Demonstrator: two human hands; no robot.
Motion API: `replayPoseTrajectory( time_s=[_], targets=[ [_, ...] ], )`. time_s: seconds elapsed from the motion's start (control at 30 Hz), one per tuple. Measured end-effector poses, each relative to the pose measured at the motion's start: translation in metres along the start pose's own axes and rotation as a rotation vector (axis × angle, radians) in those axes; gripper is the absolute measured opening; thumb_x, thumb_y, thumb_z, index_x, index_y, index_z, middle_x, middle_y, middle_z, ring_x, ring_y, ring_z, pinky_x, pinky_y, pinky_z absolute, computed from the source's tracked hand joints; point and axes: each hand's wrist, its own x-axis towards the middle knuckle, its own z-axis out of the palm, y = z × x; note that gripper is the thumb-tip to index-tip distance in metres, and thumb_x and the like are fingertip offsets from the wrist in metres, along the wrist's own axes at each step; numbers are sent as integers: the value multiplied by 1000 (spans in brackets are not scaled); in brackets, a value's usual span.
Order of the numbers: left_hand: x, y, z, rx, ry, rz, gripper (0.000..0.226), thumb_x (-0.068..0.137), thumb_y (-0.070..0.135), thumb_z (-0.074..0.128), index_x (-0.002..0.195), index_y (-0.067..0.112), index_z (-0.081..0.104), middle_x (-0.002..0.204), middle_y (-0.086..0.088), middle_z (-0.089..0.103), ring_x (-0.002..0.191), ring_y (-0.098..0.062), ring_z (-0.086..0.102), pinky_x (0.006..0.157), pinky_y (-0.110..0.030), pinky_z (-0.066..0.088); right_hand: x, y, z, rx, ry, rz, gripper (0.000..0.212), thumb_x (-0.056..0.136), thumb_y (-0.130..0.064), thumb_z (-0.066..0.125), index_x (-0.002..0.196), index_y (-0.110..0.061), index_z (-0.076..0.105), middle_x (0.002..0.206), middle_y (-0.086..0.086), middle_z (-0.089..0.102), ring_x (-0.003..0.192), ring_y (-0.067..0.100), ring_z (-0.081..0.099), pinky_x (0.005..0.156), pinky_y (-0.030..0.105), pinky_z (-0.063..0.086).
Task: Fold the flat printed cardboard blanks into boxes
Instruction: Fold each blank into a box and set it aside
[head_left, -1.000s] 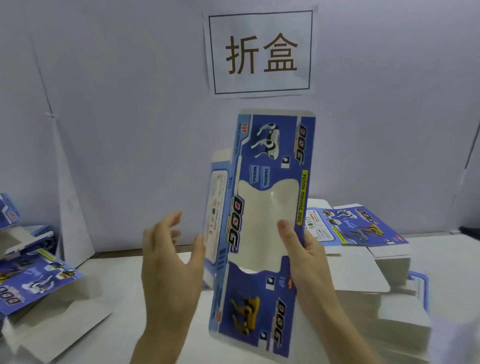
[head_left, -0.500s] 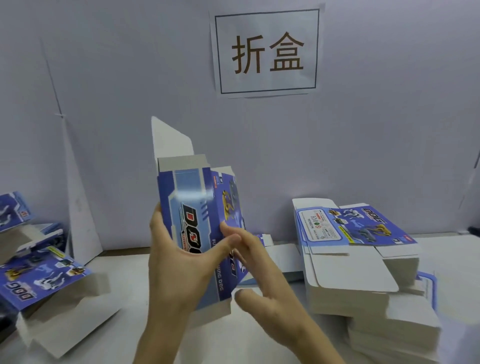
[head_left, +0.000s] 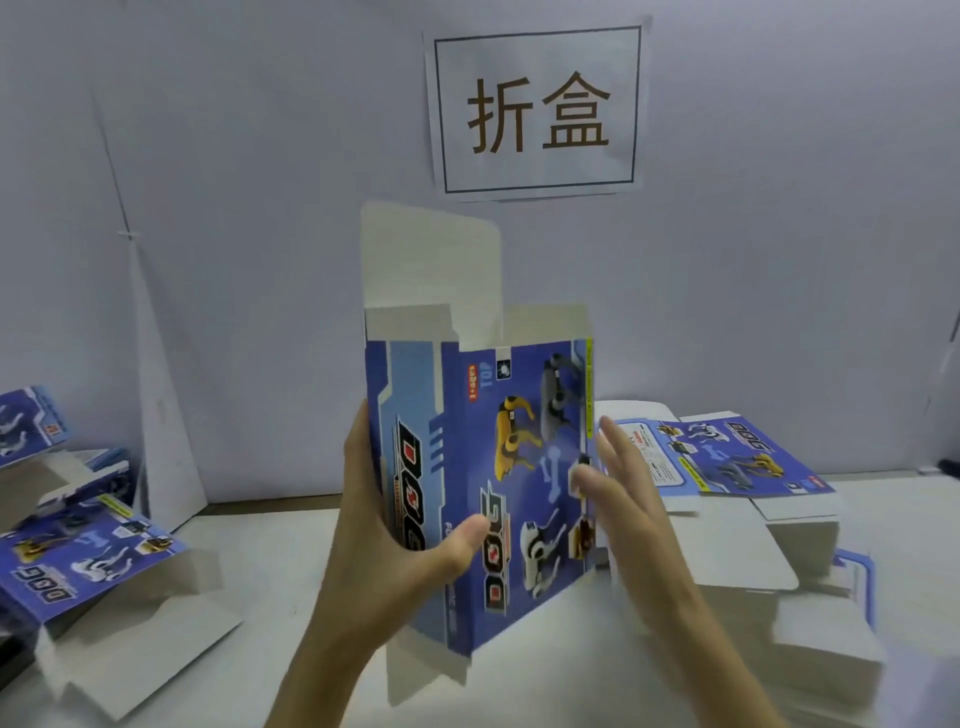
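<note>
Head view. The half-opened box (head_left: 498, 467) is standing upright at centre frame, raised over the white table (head_left: 270, 540), with its printed blue panels facing the camera. Its white top flaps are pointing up and one bottom flap is hanging down.

The left hand (head_left: 384, 561) is gripping the box's left edge, thumb lying across the front panel and fingers behind.

The right hand (head_left: 634, 525) is hovering at the box's right edge with fingers straight and spread (motion-blurred, so contact cannot be told).

The stack of flat blanks (head_left: 727, 462) is sitting on the table to the right. Opened boxes (head_left: 88, 551) are lying at the left. A paper sign (head_left: 537, 109) is hanging on the far wall.
</note>
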Motion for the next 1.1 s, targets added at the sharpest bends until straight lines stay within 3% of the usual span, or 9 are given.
replayPoseTrajectory(
  time_s=[0.13, 0.3, 0.4, 0.47, 0.57, 0.67, 0.8, 0.93, 1.1],
  targets=[
    [-6, -2, -5, -102, -271, -176, 93, 54, 46, 80, 133, 59, 33, 125, 16, 62, 111, -18, 65, 74, -32, 59, 1, -9, -10, 255, -200, 71, 80, 37, -55, 89, 98, -8, 68, 87, 14, 74, 78, 21, 73, 62, 29, 58],
    [1, -5, -3, -27, -290, -287, 97, 44, 44, 70, 136, 31, 42, 130, 12, 61, 123, -20, 56, 86, -37, 56, -4, -13, -18, 78, -243, -50, 48, 65, -30, 72, 112, -26, 66, 104, 8, 73, 94, 26, 71, 70, 30, 57],
    [2, -3, -2, -319, -138, -390, 108, 42, 56, 81, 137, 16, 48, 131, -11, 62, 122, -34, 57, 96, -49, 44, -6, -19, -18, 9, -270, -51, 72, 65, -21, 73, 132, -28, 50, 117, 1, 69, 107, 22, 67, 77, 26, 56],
    [1, 2, 2, -449, -104, -399, 96, 56, 81, 63, 132, 23, 53, 123, -5, 68, 112, -28, 64, 92, -47, 48, -7, -17, -16, -11, -313, -52, 76, 67, -22, 71, 137, -26, 42, 118, -3, 68, 109, 18, 66, 80, 24, 55],
    [2, -1, 6, -534, -1, -417, 60, 72, 60, 42, 114, 22, 63, 100, -2, 75, 87, -21, 73, 67, -36, 60, -9, -18, -11, 149, -408, 8, 84, 69, -39, 74, 141, -22, 32, 125, -7, 65, 115, 16, 62, 87, 27, 53],
    [3, 8, 4, -550, -121, -364, 52, 67, 61, 66, 104, 25, 76, 102, 3, 75, 90, -14, 73, 66, -28, 58, -11, -25, -4, 395, -363, 152, 103, 57, -73, 74, 135, -14, 45, 131, 7, 62, 116, 25, 62, 86, 34, 55],
    [2, 14, -3, -638, -218, -423, 76, 45, 60, 88, 108, 20, 75, 114, -7, 71, 99, -19, 71, 71, -33, 59, -9, -24, -2, 400, -189, 210, 84, 53, -58, 78, 119, -10, 61, 125, 15, 62, 101, 29, 66, 75, 35, 57],
    [-2, 38, 5, -624, -157, -324, 63, 105, 37, 34, 142, -13, 31, 145, -35, 35, 138, -40, 33, 115, -45, 23, -11, -31, -3, 364, -249, 229, 91, 44, -71, 80, 112, -11, 70, 112, 15, 70, 98, 29, 69, 76, 35, 55],
    [-2, 22, 10, -530, -166, -364, 51, 60, 29, 81, 108, 17, 67, 98, -7, 75, 88, -23, 73, 62, -27, 57, -14, -31, -1, 410, -312, 179, 71, 39, -56, 85, 97, -16, 76, 101, 10, 73, 90, 25, 71, 74, 35, 57]
  ],
)
